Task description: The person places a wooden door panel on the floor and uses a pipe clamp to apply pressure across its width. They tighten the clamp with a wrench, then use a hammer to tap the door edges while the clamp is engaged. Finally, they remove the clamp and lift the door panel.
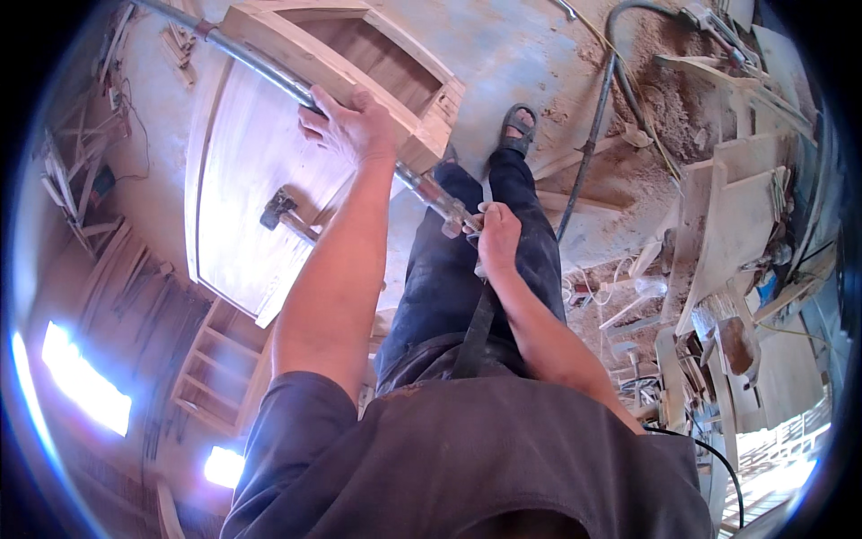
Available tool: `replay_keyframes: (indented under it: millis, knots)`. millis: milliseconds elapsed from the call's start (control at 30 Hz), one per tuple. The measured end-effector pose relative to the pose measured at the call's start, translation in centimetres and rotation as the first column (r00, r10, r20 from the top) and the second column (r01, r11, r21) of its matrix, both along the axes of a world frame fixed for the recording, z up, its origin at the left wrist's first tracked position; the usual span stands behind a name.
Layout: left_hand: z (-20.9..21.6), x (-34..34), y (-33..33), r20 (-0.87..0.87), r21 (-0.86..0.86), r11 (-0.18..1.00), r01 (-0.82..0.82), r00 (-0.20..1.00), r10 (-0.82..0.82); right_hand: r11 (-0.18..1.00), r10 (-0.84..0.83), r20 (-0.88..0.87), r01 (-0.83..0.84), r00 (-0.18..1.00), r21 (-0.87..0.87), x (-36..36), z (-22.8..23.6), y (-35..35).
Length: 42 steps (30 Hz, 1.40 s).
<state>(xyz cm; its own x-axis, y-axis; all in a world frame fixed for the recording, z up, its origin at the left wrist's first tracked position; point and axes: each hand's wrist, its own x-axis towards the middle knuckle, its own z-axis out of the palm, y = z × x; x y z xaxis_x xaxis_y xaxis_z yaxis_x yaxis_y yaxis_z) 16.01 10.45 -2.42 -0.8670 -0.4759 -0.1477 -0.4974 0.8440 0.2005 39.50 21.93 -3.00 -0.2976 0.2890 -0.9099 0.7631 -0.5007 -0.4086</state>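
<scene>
A long metal pipe clamp (pixel 260 70) runs slantwise across a pale wooden cabinet (pixel 260 148) from the upper left to the middle. My left hand (pixel 359 130) lies over its pipe beside the cabinet's frame edge, fingers curled round the pipe. At the clamp's screw end, in front of my legs, my right hand (pixel 499 235) is closed on the clamp's handle, most of which the fingers hide. On the cabinet's broad panel rests a hammer (pixel 280 211), its handle partly covered by my left forearm. The cabinet's far part has an open, framed compartment (pixel 359 49).
A dark hose (pixel 588 148) crosses the dusty floor right of my feet. Sawdust, wood offcuts and boards (pixel 745 193) crowd the right side. A small wooden shelf frame (pixel 218 364) stands at the lower left; wood strips (pixel 178 49) lie at the upper left.
</scene>
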Motion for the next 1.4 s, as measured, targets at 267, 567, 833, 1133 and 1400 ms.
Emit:
replay_keyframes:
  millis: [267, 567, 833, 1133, 1400]
  knots:
    - [0.9, 0.1, 0.6, 0.083, 0.013, 1.0, 0.017, 0.996, -0.018, 0.856, 0.505, 0.163, -0.465, 0.848, -0.227, -1.0, -2.8, 7.5]
    - [1.9, 0.6, 0.7, 0.088, 0.108, 0.991, 0.075, 0.992, -0.085, 0.109, -0.462, 0.376, 0.472, 0.803, -0.875, 4.7, 1.0, 1.8]
    - [1.1, 1.2, -1.2, -0.093, 0.081, 0.975, 0.208, 0.975, -0.2, 0.405, -0.663, 0.346, 0.707, 0.664, -0.58, 2.6, 3.9, -2.0]
    - [1.7, 1.5, -1.4, -0.051, 0.067, 0.982, 0.177, 0.983, -0.174, 0.808, 0.54, -0.35, -0.588, 0.765, -0.04, 6.8, 3.1, -18.8]
    - [1.7, 1.4, -1.4, -0.075, 0.069, 0.977, 0.199, 0.978, -0.194, 0.791, 0.051, -0.523, -0.354, 0.851, -0.499, 5.9, 0.5, -27.1]
